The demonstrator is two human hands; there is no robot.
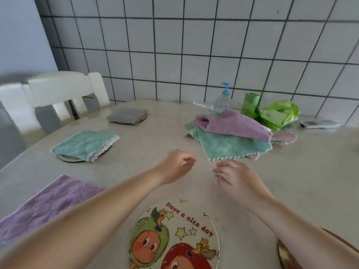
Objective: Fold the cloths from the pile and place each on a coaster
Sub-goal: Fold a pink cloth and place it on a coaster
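The table [136, 171] carries all items. The pile [233, 134] of unfolded cloths, purple over teal, lies just beyond both hands. The left hand [172, 167] and the right hand [233, 177] hover empty, fingers loosely curled and apart, gripping nothing. Three folded cloths are visible: one purple [46, 204], one teal [85, 144], one grey [127, 115]. One bare printed coaster [174, 235] lies nearest the person. A pump bottle [223, 101] and green bag [277, 113] stand behind the pile.
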